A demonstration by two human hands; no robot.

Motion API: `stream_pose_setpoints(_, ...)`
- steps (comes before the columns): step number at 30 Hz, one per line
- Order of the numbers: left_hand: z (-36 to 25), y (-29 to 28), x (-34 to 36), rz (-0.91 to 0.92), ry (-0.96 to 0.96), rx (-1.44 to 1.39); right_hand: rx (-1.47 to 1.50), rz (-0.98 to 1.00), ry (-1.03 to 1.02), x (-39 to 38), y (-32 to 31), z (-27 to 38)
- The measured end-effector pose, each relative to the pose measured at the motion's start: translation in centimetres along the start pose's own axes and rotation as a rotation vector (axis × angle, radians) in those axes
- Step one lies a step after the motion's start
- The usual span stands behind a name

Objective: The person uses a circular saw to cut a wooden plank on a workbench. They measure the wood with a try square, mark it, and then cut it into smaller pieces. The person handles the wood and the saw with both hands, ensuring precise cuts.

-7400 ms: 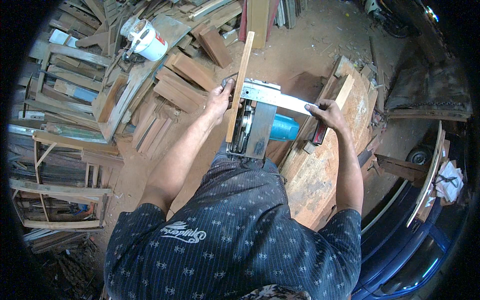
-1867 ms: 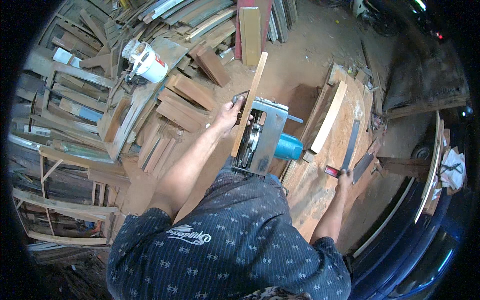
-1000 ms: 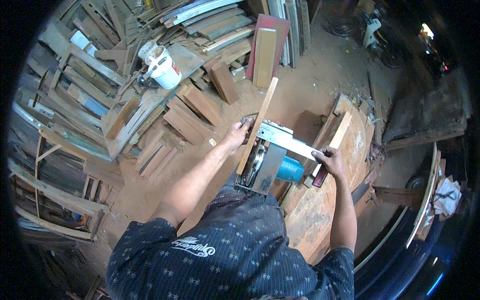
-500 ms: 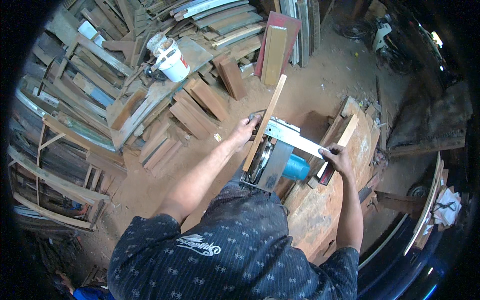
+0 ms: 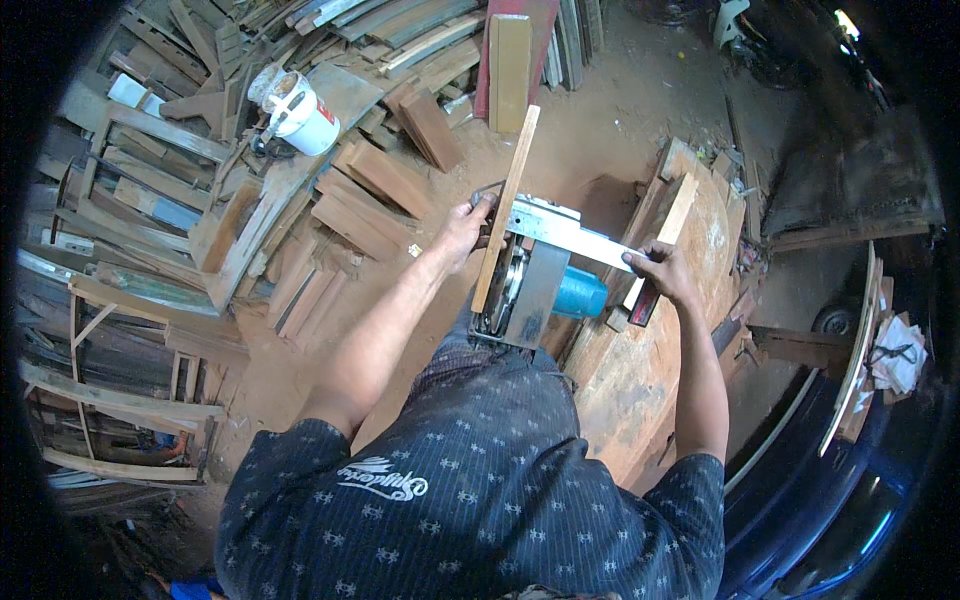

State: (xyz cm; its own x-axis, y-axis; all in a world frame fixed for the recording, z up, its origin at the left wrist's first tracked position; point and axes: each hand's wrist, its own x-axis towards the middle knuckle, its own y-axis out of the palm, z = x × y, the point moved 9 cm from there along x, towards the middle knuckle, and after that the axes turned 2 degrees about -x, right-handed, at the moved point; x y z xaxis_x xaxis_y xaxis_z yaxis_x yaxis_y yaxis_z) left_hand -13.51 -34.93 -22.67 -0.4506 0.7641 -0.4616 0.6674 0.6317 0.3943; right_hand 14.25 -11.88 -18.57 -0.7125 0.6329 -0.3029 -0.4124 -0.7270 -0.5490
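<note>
A teal-bodied power saw (image 5: 580, 292) with a flat metal base plate (image 5: 533, 300) lies in front of my waist. A long, thin wooden strip (image 5: 509, 205) slants along its left side. My left hand (image 5: 464, 230) is closed on the strip near its middle, the thumb on top and the other fingertips partly hidden. Across the far end of the base plate runs a pale, flat metal bar (image 5: 590, 245). My right hand (image 5: 662, 270) pinches its right end between thumb and fingers.
A wooden workbench (image 5: 640, 385) stands at right, with a wooden block (image 5: 675, 220) along it. Short boards (image 5: 365, 220) lie on the dusty floor at left. A white bucket (image 5: 305, 125) stands beside stacked timber. At lower right is a dark blue vehicle (image 5: 800, 520).
The surroundings have shifted up and left in the picture, along with the saw, strip and bar. Both hands keep their hold, and the bar lies much the same across the saw.
</note>
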Motion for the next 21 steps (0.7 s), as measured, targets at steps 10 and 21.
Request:
stream_pose_setpoints(10, 0.3, 0.6, 0.5, 0.034, -0.016, 0.048, 0.030, -0.006, 0.004, -0.2, 0.2, -0.5)
stream_pose_setpoints(21, 0.4, 0.3, 1.2, -0.015, -0.022, 0.057, 0.001, -0.009, -0.006, 0.6, -0.3, -0.4)
